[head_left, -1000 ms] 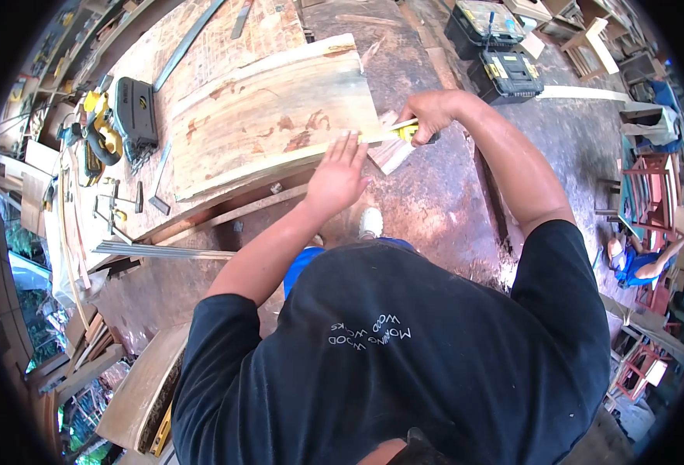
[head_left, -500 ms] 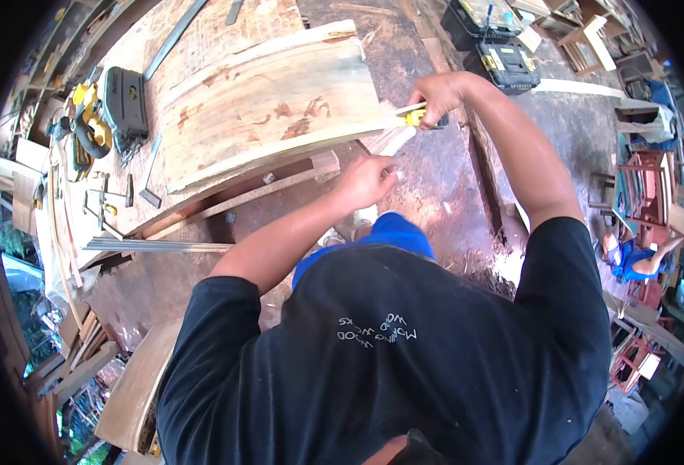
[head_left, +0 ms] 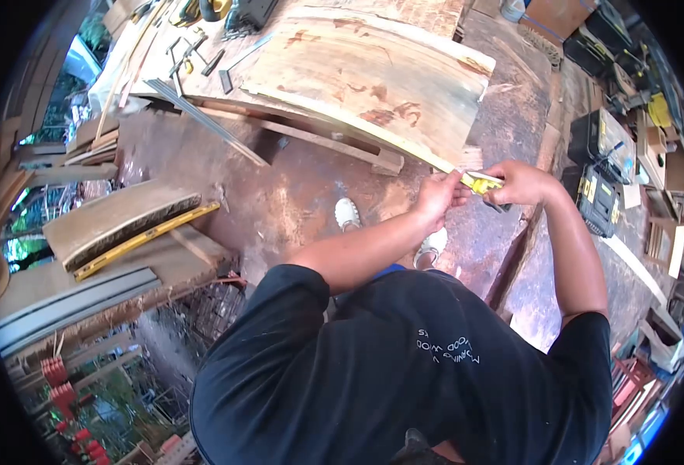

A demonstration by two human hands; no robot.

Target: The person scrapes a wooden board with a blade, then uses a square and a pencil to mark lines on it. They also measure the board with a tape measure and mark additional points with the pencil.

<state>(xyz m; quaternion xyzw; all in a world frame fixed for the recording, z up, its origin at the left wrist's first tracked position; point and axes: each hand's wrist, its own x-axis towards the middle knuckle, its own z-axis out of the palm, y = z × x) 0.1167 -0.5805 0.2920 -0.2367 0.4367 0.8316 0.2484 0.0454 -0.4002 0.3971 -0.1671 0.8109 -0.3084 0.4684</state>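
Note:
A yellow tape measure (head_left: 481, 184) is in my right hand (head_left: 526, 184), whose fingers are closed around its case. A thin pale stick, perhaps a pencil, shows along the top of the case in the same hand. The yellow tape blade (head_left: 365, 126) runs out along the front edge of a wide wooden slab (head_left: 342, 66). My left hand (head_left: 435, 198) is at the slab's near right corner, its fingertips closed on the tape close to the case. Part of those fingers is hidden.
Clamps (head_left: 189, 62) and metal bars (head_left: 202, 120) lie left of the slab. A yellow spirit level (head_left: 146, 240) leans against a thick board (head_left: 121, 221) at left. Black toolboxes (head_left: 599, 198) stand at right. A gap (head_left: 516, 260) runs through the floor surface by my right side.
My view has swung left, so the slab appears farther right. My left hand has moved from below the slab edge up to the tape beside my right hand, which still holds the tape measure.

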